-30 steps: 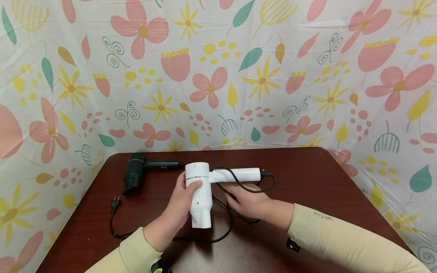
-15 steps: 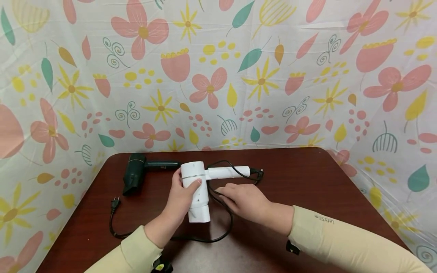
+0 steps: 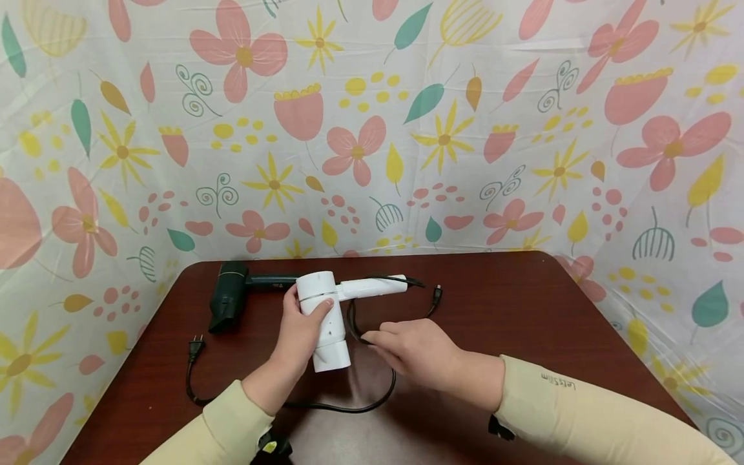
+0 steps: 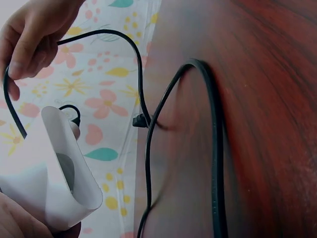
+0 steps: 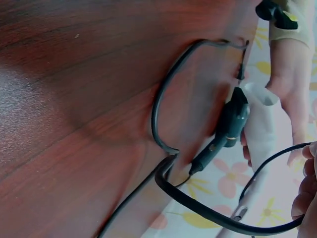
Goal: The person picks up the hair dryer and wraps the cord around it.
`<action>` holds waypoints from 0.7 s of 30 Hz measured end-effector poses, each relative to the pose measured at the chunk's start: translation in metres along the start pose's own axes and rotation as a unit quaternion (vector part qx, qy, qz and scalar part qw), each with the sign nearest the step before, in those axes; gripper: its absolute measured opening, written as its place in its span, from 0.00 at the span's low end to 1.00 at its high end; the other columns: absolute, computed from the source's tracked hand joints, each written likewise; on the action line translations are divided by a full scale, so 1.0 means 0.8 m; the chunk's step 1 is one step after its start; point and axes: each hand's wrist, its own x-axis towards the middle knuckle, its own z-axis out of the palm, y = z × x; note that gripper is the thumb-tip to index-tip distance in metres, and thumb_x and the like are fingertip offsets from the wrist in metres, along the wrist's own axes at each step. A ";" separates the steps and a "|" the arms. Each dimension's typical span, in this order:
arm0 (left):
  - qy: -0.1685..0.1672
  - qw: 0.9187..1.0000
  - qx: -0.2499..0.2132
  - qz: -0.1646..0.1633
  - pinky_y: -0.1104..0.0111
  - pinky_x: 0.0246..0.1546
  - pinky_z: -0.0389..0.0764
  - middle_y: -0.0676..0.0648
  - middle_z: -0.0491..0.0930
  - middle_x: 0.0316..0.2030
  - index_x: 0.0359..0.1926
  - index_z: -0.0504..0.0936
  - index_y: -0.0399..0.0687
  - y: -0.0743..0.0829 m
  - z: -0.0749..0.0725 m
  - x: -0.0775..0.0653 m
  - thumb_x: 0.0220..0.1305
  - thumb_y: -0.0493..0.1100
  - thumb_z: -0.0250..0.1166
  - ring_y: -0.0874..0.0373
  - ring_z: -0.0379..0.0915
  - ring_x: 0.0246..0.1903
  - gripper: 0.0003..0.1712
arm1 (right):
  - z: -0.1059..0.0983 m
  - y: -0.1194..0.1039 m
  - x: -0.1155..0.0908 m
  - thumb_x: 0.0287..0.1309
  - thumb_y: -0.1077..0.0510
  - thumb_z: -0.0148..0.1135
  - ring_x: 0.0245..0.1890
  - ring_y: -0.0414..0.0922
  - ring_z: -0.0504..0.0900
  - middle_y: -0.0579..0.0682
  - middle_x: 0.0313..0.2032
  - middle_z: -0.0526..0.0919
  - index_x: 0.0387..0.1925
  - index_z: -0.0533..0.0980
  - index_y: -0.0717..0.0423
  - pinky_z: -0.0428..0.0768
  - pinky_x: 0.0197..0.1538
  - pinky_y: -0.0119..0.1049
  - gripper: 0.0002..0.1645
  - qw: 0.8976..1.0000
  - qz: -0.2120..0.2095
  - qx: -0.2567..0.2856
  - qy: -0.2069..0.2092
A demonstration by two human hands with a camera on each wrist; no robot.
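Observation:
My left hand [image 3: 293,339] grips the white hair dryer [image 3: 328,326] round its barrel, thumb across the front. The dryer's nozzle [image 4: 74,188] points down toward me, and its handle [image 3: 372,288] extends right. Fingers of my right hand [image 3: 418,352] pinch the dryer's black cord [image 5: 218,213] just right of the barrel. Some cord loops hang between the hands, and one stretch passes behind the handle's far end. In the left wrist view my right hand [image 4: 34,39] is above the nozzle, with cord on both sides of it.
A dark green hair dryer [image 3: 228,297] lies at the back left of the brown table [image 3: 494,290]. One two-prong plug [image 3: 196,347] lies at the left, its cord curving across the front. Another plug [image 3: 437,294] is right of the handle. A flowered cloth [image 3: 357,148] hangs behind.
My left hand has moved left and slightly up with the white hair dryer, whose handle now tilts upward. The cord across the handle has shifted, and the right-hand plug has come into view.

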 end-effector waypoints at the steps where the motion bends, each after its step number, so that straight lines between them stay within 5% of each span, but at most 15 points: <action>1: 0.000 1.000 0.002 -0.001 0.54 0.51 0.76 0.40 0.65 0.64 0.76 0.44 0.49 0.000 -0.001 0.000 0.66 0.46 0.66 0.44 0.72 0.54 0.49 | -0.001 -0.001 0.001 0.58 0.62 0.66 0.16 0.31 0.62 0.38 0.22 0.71 0.44 0.82 0.49 0.64 0.21 0.21 0.12 1.000 0.000 0.002 0.003; 11: 0.006 0.999 0.038 0.010 0.54 0.49 0.77 0.40 0.65 0.63 0.76 0.45 0.49 -0.004 -0.008 0.002 0.65 0.49 0.68 0.44 0.73 0.52 0.50 | -0.014 -0.009 0.009 0.57 0.62 0.67 0.16 0.30 0.61 0.37 0.22 0.70 0.44 0.82 0.49 0.64 0.23 0.19 0.12 1.000 -0.017 0.023 0.011; 16: 0.015 0.998 0.051 0.019 0.54 0.47 0.78 0.40 0.67 0.62 0.75 0.46 0.48 -0.005 -0.010 0.005 0.65 0.48 0.68 0.44 0.74 0.51 0.49 | -0.023 -0.008 0.007 0.66 0.57 0.61 0.17 0.30 0.63 0.37 0.22 0.71 0.42 0.83 0.49 0.63 0.22 0.19 0.07 0.999 -0.032 0.019 0.002; 21: 0.018 0.998 0.055 0.012 0.54 0.47 0.78 0.39 0.66 0.62 0.76 0.45 0.48 -0.007 -0.015 0.010 0.65 0.49 0.68 0.44 0.73 0.52 0.50 | -0.034 -0.009 0.007 0.72 0.55 0.52 0.19 0.31 0.66 0.37 0.23 0.73 0.42 0.83 0.50 0.63 0.22 0.20 0.13 0.998 -0.060 0.023 -0.011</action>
